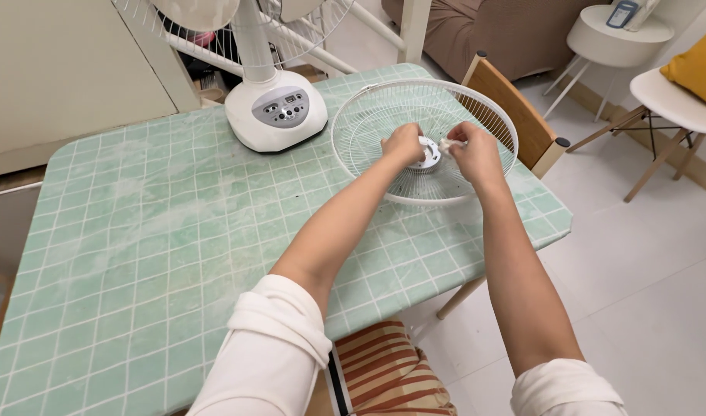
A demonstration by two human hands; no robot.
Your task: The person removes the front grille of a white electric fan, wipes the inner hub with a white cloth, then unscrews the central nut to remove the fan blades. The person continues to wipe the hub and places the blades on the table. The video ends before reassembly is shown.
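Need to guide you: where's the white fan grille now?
The white fan grille lies at the table's far right, under both hands, right of the fan base.

Desk (137,254): wide open stretch of green checked cloth to the left of and in front of the hands. Far edge blocked by the white fan base (276,112) and its column. White wire fan guard (422,139) fills the right far corner; wooden chair back (515,115) stands just behind it.
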